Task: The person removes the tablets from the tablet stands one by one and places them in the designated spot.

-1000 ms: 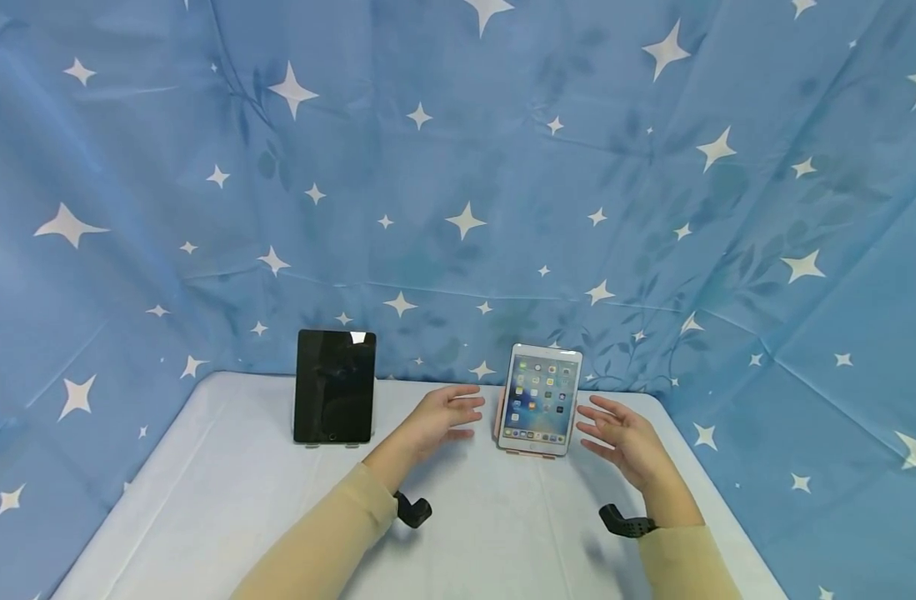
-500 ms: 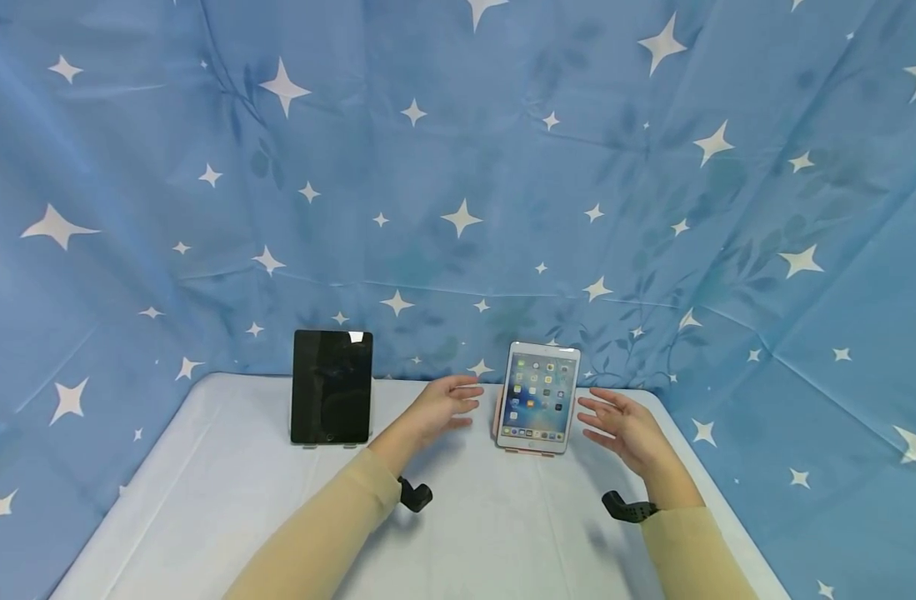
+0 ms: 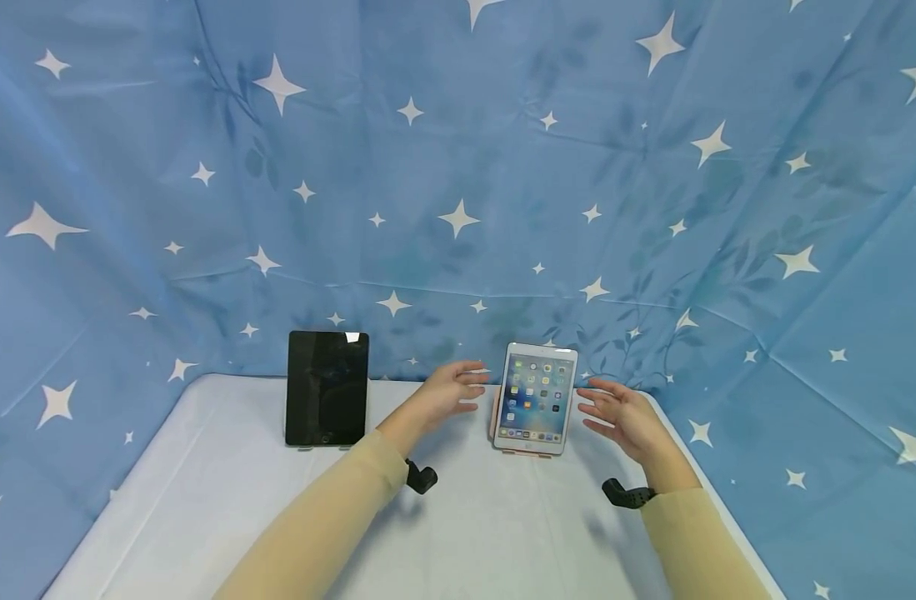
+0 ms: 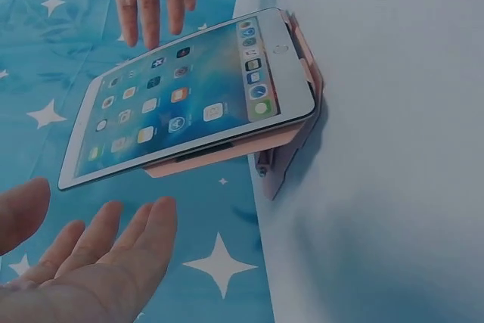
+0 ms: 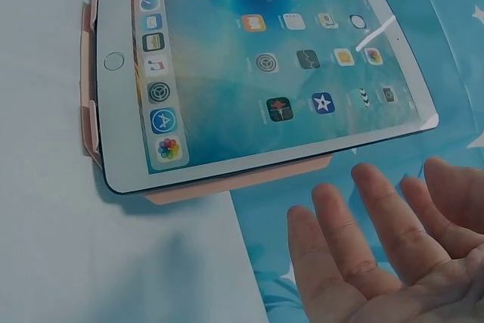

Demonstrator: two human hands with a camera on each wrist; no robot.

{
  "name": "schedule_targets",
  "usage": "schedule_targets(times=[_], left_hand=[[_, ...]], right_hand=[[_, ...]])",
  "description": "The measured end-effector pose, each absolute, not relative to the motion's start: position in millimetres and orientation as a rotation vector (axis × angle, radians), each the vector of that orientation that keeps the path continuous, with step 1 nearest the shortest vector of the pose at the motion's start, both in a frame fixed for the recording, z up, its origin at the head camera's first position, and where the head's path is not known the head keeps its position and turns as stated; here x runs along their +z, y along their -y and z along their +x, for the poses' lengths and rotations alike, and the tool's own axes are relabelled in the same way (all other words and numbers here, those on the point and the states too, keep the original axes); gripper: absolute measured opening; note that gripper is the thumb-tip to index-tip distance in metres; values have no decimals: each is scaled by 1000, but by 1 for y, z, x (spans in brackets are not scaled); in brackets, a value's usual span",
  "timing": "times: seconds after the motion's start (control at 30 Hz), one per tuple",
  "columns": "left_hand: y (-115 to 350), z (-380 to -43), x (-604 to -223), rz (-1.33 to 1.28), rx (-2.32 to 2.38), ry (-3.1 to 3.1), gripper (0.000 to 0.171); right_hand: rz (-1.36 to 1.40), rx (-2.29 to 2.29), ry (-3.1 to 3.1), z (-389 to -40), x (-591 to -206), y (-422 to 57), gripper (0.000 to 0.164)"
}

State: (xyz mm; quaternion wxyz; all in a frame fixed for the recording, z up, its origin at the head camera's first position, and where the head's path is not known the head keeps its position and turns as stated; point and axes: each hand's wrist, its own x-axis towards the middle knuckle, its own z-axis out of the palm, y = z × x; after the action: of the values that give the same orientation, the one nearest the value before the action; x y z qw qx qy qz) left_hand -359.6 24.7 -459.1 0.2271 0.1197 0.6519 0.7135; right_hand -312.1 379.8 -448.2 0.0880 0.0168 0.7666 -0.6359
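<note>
A white tablet (image 3: 535, 400) with a lit screen full of app icons leans back on a pink stand (image 4: 281, 145) toward the far side of the table. My left hand (image 3: 441, 395) hovers at its left side, fingers spread and relaxed, apart from the tablet. On the opposite side my right hand (image 3: 624, 417) is held likewise, its fingers close to the tablet's right edge but not touching. Both wrist views show a gap between fingertips and tablet. Neither hand holds anything.
A black tablet (image 3: 327, 388) with a dark screen stands on another stand to the left, behind my left forearm. White cloth covers the table (image 3: 473, 533). A blue star-patterned curtain (image 3: 420, 167) hangs behind and at the sides.
My left hand has risen slightly and come nearer the white tablet's left edge. The right hand has shifted up a little. The view has drifted slightly; both tablets stay in place.
</note>
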Motion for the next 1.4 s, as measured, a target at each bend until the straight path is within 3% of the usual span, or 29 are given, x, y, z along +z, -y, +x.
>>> schedule_targets(times=[1.4], left_hand=[[-57, -393, -447, 329, 1978, -1809, 55]], right_hand=[[45, -1954, -2191, -348, -431, -375, 63]])
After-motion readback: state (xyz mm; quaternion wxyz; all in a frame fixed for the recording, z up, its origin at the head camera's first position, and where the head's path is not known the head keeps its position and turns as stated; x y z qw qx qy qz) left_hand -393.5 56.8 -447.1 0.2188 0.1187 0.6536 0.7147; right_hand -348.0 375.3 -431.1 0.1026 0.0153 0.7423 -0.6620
